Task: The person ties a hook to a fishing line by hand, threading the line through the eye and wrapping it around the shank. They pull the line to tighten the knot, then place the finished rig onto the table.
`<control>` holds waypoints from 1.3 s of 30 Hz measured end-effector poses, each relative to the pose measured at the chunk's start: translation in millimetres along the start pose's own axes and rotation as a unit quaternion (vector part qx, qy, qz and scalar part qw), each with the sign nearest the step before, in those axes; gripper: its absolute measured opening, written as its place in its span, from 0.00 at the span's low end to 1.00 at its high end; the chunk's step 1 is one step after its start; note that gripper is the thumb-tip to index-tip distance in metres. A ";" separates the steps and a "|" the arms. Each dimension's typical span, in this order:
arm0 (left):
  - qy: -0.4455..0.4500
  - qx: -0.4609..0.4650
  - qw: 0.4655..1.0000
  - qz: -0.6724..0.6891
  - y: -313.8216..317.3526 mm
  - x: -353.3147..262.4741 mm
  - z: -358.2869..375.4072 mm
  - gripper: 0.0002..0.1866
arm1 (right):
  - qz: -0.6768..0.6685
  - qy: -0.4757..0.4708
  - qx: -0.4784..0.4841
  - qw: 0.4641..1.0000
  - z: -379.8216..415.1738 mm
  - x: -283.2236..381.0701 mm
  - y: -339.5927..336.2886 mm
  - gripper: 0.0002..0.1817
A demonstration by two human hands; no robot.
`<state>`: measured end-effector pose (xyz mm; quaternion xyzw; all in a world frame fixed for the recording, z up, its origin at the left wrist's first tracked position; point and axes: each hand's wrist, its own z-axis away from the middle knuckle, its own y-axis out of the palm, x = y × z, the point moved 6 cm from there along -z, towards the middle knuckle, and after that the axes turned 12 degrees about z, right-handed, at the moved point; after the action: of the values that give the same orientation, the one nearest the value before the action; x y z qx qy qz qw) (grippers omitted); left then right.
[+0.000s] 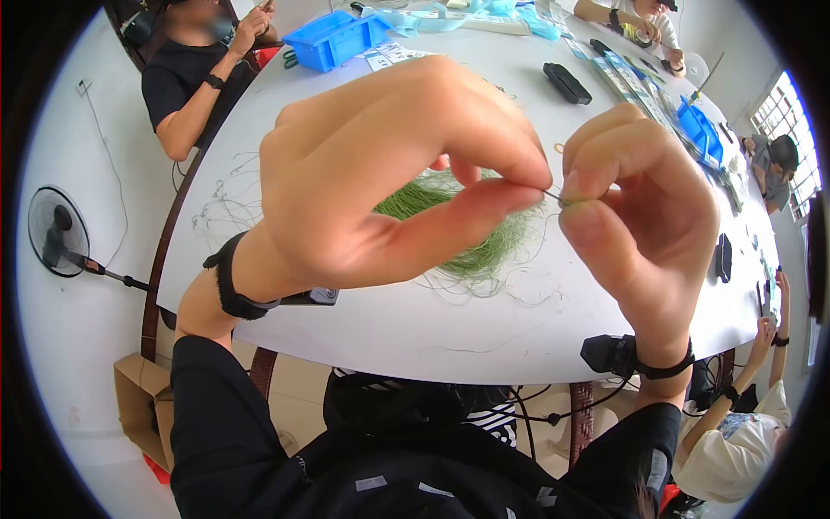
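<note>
Left hand [372, 182]: grip pinches one end of a thin dark piece [554, 196]. Right hand [648, 195]: grip pinches the other end. Both hands are above the white bench [484, 346]; a green thread bundle [488, 255] lies on it.

Single view from a camera worn on the person's head, facing forward and down, wide and round-edged, close above both raised hands [389, 177] [644, 199], white counter [553, 320] spreading beyond, wearer's lap at the bottom edge
</note>
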<state>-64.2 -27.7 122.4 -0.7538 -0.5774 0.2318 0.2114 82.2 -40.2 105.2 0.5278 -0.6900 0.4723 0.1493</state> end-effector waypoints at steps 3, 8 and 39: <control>0.019 -0.001 0.999 -0.026 -0.3 -4.0 -1.1 0.12 | -0.022 0.034 0.004 0.999 0.6 -2.0 2.7 0.10; 0.045 -0.021 0.995 -0.082 -2.4 -7.1 2.4 0.14 | -0.051 0.054 0.000 0.997 1.7 -3.1 6.9 0.16; -0.022 -0.001 0.984 -0.175 5.4 -7.7 7.1 0.17 | 0.249 -0.223 -0.143 0.932 11.1 15.6 4.9 0.10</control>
<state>-66.0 -36.1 114.3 -0.6360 -0.7052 0.2069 0.2355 74.9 -58.4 108.1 0.4043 -0.8749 0.2605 -0.0567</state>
